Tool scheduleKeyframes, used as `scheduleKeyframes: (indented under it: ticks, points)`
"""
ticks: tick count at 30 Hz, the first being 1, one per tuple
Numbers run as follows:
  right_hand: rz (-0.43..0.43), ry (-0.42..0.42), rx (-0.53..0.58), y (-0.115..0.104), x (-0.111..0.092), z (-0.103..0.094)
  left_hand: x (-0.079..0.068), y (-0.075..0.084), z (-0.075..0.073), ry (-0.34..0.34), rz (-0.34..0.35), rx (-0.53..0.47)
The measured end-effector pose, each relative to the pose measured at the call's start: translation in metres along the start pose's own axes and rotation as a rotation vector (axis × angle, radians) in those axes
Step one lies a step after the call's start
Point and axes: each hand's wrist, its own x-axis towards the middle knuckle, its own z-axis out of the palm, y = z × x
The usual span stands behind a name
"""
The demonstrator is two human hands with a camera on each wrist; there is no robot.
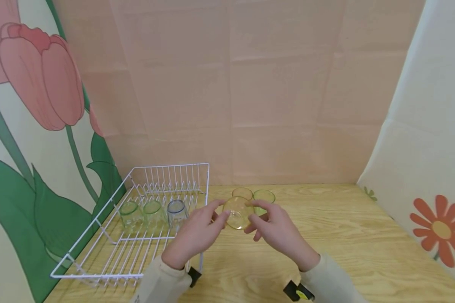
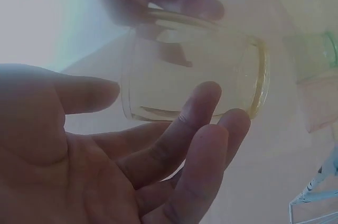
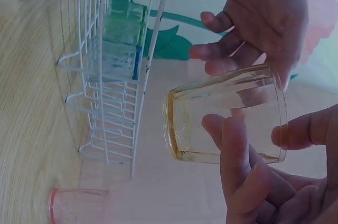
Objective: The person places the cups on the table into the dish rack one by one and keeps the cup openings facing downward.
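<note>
A clear yellow drinking glass is held up above the table between both hands, its mouth tipped toward me. My left hand holds it from the left, thumb near the rim and fingers along the side. From the other side, my right hand pinches the wall near the rim between thumb and fingers. In the right wrist view the thick base of the yellow glass points away from the palm. Behind it on the table stand an orange-pink glass and a green glass, both partly hidden.
On the left stands a white wire dish rack. A row in it holds two green glasses, one at the left and one in the middle, and a blue-rimmed glass. The wood-grain table meets a pinkish backdrop.
</note>
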Motion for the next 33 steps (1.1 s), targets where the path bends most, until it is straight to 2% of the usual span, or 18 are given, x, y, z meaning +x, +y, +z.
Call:
scheduleKeyframes:
  ticks: [8,19,33]
  points:
    - [-0.034,-0.036,0.032,0.003,0.0,-0.001,-0.002,-0.001,0.0,0.014,0.02,0.005]
    - [0.031,-0.082,0.216,0.009,0.007,-0.005,-0.004,-0.002,0.003,0.024,0.052,0.028]
    - [0.032,-0.165,0.229,0.023,0.014,-0.007,-0.01,-0.002,0.007,-0.029,0.087,-0.006]
